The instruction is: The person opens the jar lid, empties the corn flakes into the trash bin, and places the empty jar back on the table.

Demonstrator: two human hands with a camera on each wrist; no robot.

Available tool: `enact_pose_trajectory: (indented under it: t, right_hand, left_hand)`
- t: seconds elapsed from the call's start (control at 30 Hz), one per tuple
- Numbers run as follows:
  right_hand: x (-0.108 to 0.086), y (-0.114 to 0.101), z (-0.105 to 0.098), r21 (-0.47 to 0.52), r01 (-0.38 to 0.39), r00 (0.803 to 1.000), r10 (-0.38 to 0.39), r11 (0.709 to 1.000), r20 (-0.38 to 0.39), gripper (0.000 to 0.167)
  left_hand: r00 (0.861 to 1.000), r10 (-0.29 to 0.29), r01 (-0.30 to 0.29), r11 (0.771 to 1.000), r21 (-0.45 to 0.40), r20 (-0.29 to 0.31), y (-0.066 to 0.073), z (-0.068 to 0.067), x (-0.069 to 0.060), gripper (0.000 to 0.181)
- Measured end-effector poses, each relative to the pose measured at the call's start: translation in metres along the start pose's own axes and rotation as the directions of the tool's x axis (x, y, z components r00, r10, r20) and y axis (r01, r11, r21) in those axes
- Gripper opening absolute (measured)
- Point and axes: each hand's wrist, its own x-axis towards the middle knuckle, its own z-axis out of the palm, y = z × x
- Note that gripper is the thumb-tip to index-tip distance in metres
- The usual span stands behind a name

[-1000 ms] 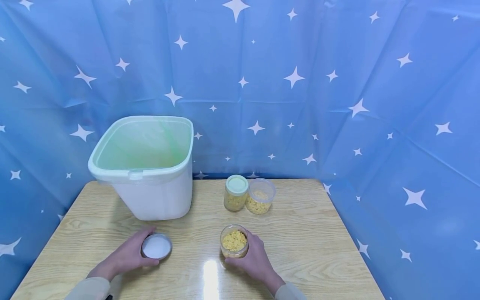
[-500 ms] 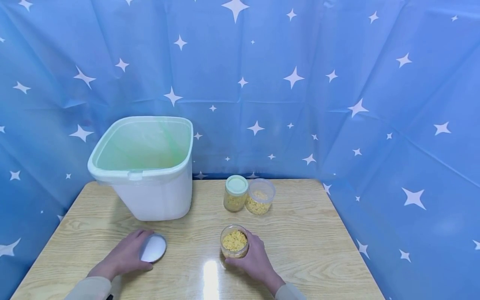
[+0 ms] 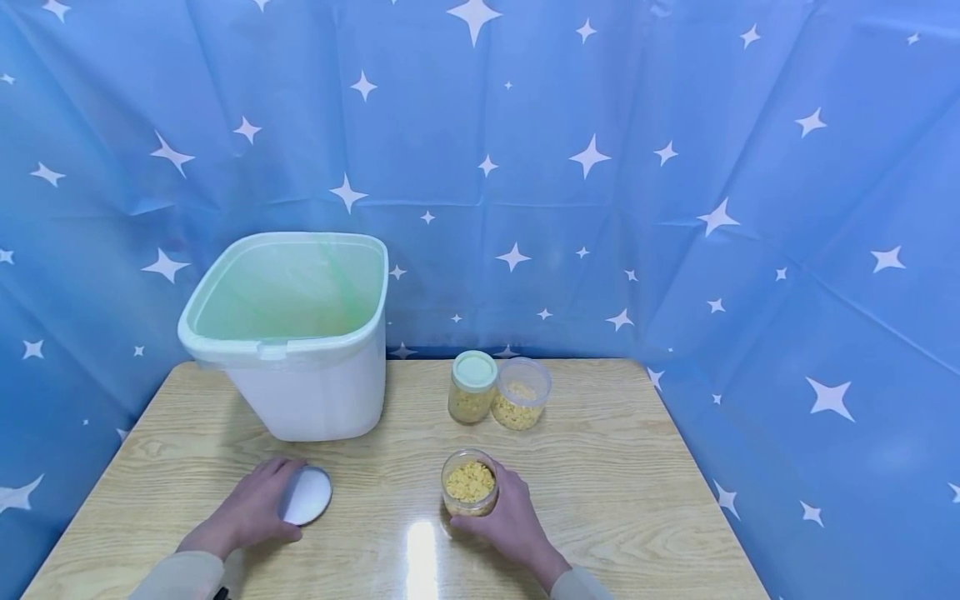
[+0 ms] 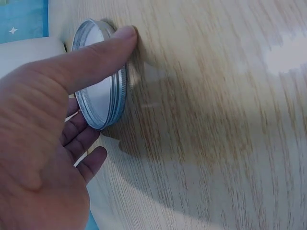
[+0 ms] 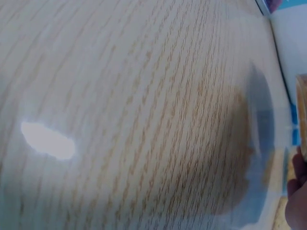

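My left hand (image 3: 255, 508) pinches a silvery screw lid (image 3: 309, 498) with a white inside, in front of the white tub. In the left wrist view, the thumb crosses the face of this lid (image 4: 103, 93), which is tilted up on edge; fingers lie behind it. Whether its lower edge touches the table cannot be told. To the right, my right hand (image 3: 512, 518) grips a lidless clear jar (image 3: 467, 506) from its right side. Yellow crumbly bits (image 3: 470, 481) are inside the jar. Only part of the right hand (image 5: 298, 206) shows at the right wrist view's edge.
A big white tub (image 3: 315, 400) with a pale green rim stands at the back left of the wooden table (image 3: 600, 483). Further back are a jar with a mint-green lid (image 3: 474, 371) and a round clear container (image 3: 517, 414), side by side, both holding yellow bits.
The left hand has tipped the lid from nearly flat to slanted and shifted it slightly left. The right hand and its jar have stayed in place.
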Motion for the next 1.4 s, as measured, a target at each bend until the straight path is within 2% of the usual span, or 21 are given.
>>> enact_pose_trajectory:
  t: [0.13, 0.27, 0.43, 0.57, 0.67, 0.83, 0.9, 1.07, 1.23, 1.37, 1.4]
  right_hand:
    - [0.0, -0.002, -0.001, -0.021, -0.027, 1.0, 0.027, 0.999, -0.004, 0.099]
    - [0.001, -0.004, -0.001, -0.022, -0.037, 0.999, 0.037, 0.999, -0.007, 0.101]
    - [0.003, -0.003, -0.003, -0.001, -0.023, 1.0, 0.023, 1.0, -0.007, 0.101]
    - [0.005, -0.004, -0.005, -0.003, -0.02, 1.0, 0.02, 1.0, -0.006, 0.102]
    - [0.006, -0.006, -0.006, -0.017, -0.029, 1.0, 0.029, 0.999, 0.006, 0.102]
    - [0.009, -0.011, -0.008, -0.03, -0.03, 0.999, 0.031, 0.999, 0.022, 0.102]
    - [0.01, -0.012, -0.009, -0.036, -0.027, 0.999, 0.027, 0.999, 0.02, 0.102]
    - [0.014, -0.015, -0.01, -0.072, -0.026, 1.0, 0.027, 0.997, 0.01, 0.102]
    - [0.017, -0.02, -0.009, -0.096, -0.019, 1.0, 0.019, 0.995, 0.006, 0.102]
    - [0.02, -0.025, -0.008, -0.109, 0.012, 1.0, -0.012, 0.994, 0.005, 0.1]
    - [0.02, -0.026, -0.008, -0.109, 0.014, 1.0, -0.013, 0.994, 0.006, 0.1]
  left_hand:
    - [0.998, -0.026, 0.027, 0.999, -0.028, 0.057, 0.0, -0.004, 0.001, 0.106]
    - [0.997, -0.025, 0.035, 0.99, -0.136, 0.076, -0.006, -0.015, 0.001, 0.102]
    - [0.993, -0.05, 0.081, 0.951, -0.297, 0.11, -0.015, -0.031, -0.003, 0.087]
    - [0.984, -0.097, 0.147, 0.915, -0.375, 0.151, -0.019, -0.043, -0.006, 0.074]
    - [0.985, -0.119, 0.159, 0.909, -0.385, 0.124, -0.022, -0.054, -0.008, 0.066]
    - [0.986, -0.156, 0.168, 0.901, -0.401, 0.061, -0.027, -0.073, -0.009, 0.064]
    - [0.983, -0.172, 0.181, 0.885, -0.429, 0.061, -0.028, -0.083, -0.009, 0.066]
    - [0.983, -0.182, 0.172, 0.855, -0.489, 0.028, -0.03, -0.109, -0.006, 0.065]
    - [0.979, -0.2, 0.146, 0.833, -0.533, -0.045, -0.03, -0.136, -0.004, 0.066]
    - [0.984, -0.177, 0.129, 0.817, -0.561, -0.032, -0.029, -0.157, -0.003, 0.075]
    - [0.986, -0.166, 0.126, 0.819, -0.56, -0.022, -0.029, -0.162, -0.003, 0.077]
